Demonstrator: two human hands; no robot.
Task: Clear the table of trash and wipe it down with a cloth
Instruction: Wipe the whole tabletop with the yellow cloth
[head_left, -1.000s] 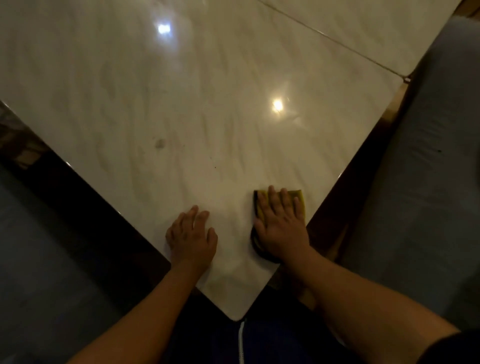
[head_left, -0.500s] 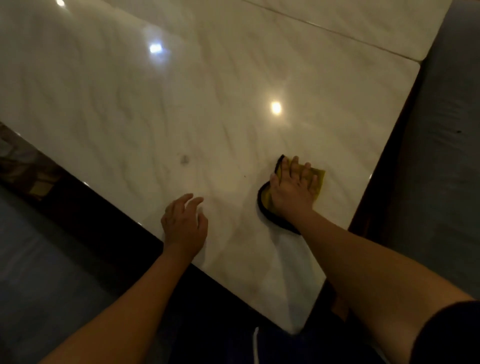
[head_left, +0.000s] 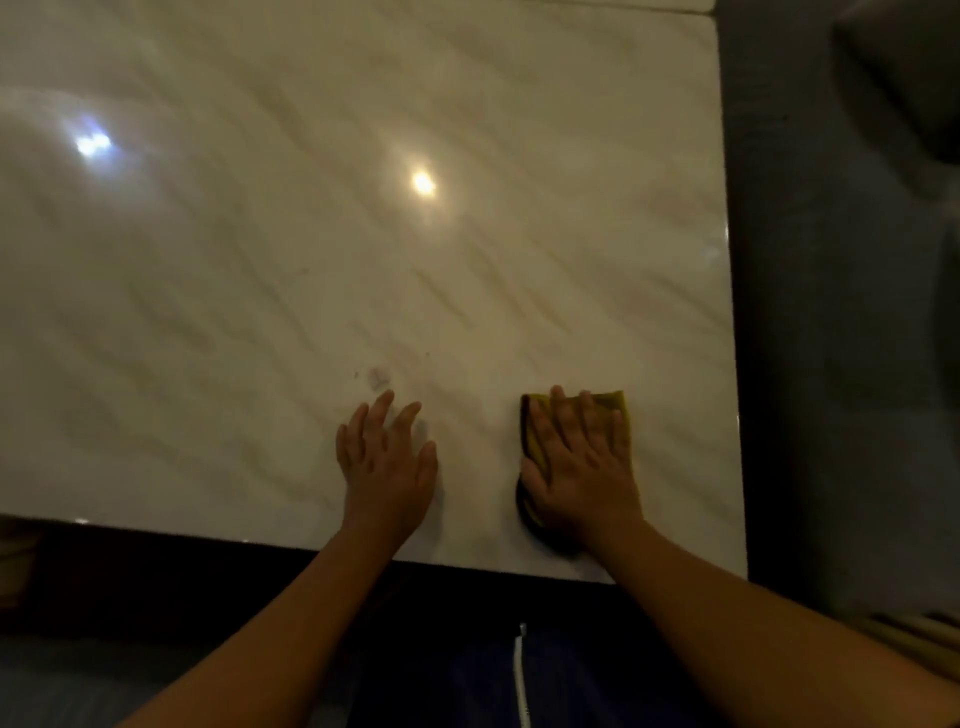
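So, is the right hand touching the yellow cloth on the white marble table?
Touching. The head view shows the right hand pressed flat on the yellow cloth, fingers straight.

Both forearms reach forward, side by side. The left hand (head_left: 387, 462) lies palm down, fingers (head_left: 382, 410) spread (thumb held apart). The right hand (head_left: 582, 462) is flat, palm down, fingers straight and close together.

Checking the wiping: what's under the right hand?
A yellow cloth, pressed flat on the table by the right hand. Its middle is hidden beneath the palm.
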